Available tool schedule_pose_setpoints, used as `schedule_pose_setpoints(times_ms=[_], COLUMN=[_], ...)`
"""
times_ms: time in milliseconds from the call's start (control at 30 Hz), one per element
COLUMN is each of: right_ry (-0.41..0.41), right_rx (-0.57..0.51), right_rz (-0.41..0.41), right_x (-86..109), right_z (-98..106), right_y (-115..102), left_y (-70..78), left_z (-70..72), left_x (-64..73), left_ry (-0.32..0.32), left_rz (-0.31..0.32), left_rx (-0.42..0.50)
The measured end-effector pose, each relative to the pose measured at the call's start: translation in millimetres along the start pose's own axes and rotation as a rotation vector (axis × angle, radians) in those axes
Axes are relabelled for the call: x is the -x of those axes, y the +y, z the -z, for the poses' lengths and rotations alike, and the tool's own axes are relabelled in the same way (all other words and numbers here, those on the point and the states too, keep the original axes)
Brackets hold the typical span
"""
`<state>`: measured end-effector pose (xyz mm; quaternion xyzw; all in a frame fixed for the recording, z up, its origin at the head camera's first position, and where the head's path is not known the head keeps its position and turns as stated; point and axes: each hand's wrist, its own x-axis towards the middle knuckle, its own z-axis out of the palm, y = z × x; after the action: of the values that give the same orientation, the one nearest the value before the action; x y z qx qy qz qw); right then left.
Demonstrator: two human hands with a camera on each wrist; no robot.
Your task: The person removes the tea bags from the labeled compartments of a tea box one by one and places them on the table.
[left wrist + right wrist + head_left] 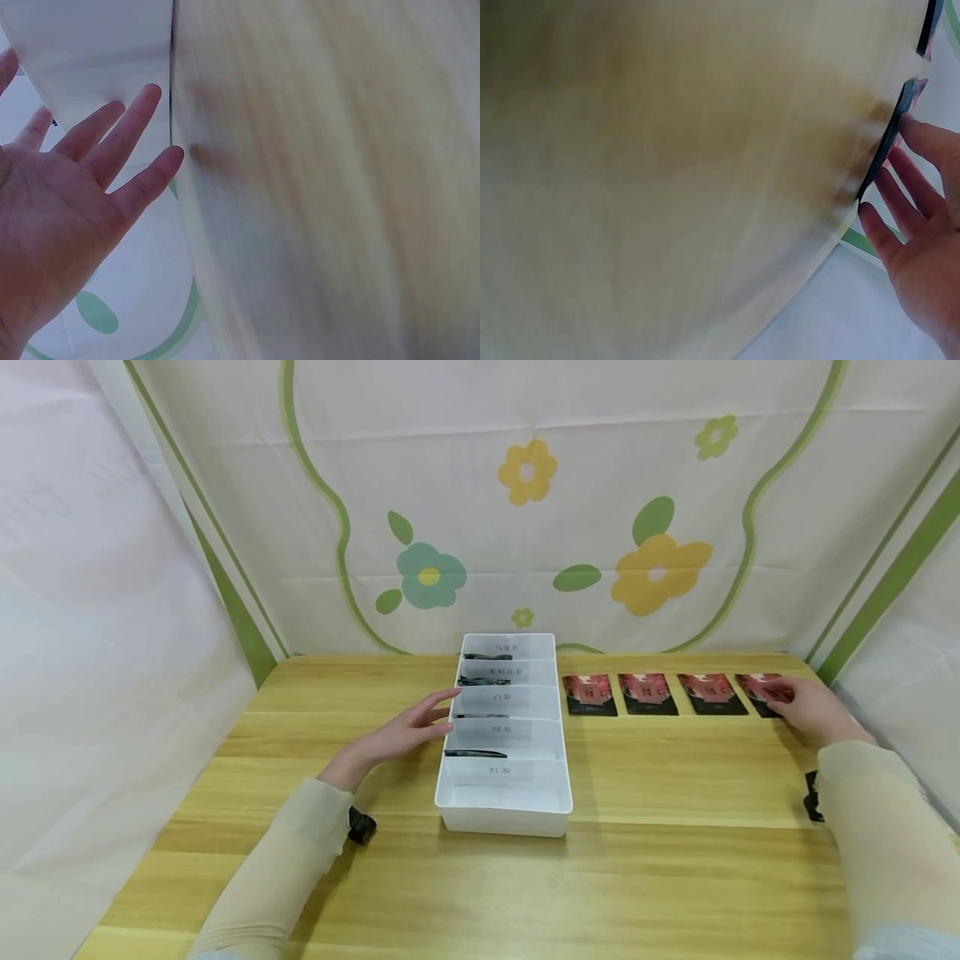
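A white divided tray [502,822] stands lengthwise on the table, its compartments labelled with Chinese tea names. Dark packets [476,753] sit on edge in the compartments behind the front one. My left hand [401,732] is at the tray's left side, fingertips right at its rim; in the left wrist view its fingers are spread and hold nothing. To the tray's right, several red-and-black tea packets [648,693] lie flat in a row. My right hand [813,706] touches the rightmost tea packet [757,692], thumb and fingers extended along its edge in the right wrist view, partly covering it.
The wooden table [645,877] is bordered by a white curtain with flower prints [525,472] behind and white cloth at both sides. A black wrist device [362,825] shows at the left sleeve, another [813,795] at the right.
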<state>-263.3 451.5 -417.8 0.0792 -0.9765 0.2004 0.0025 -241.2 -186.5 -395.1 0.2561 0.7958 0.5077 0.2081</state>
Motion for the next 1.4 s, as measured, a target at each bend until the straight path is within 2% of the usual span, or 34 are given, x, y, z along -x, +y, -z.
schedule_pose_setpoints(times_ms=[200,367,567,733,900,1067,1167,1400], right_ry=[0.021,0.049,0.061,0.085,0.107,0.108,0.126,0.18], right_rx=[-0.01,-0.085,-0.107,-0.119,-0.112,-0.185,-0.22,-0.215], right_rz=[-0.028,-0.064,-0.005,0.088,0.13,0.174,0.244,0.432], right_x=[-0.6,0.5,0.7,-0.4,0.9,3.0,4.5,8.9], right_z=[-1,0,6,6,7,2,-2,-16], right_y=[0,-7,-27,-59,-101,-137,-160,-210], left_y=[1.1,0.9,-0.9,-2.5,-3.2,-3.5,-3.7,-1.9], left_z=[-0.7,-0.8,-0.8,-0.4,0.4,0.9,0.9,0.2], left_x=[0.2,0.2,-0.3,-0.6,-0.7,-0.4,-0.3,0.1], left_ry=[0.004,0.004,0.004,0.005,0.007,0.007,0.006,0.006], left_rz=[-0.014,-0.009,-0.011,0.004,0.001,-0.001,-0.002,-0.01], left_rx=[-0.01,-0.008,0.002,0.006,0.008,0.007,0.004,-0.004])
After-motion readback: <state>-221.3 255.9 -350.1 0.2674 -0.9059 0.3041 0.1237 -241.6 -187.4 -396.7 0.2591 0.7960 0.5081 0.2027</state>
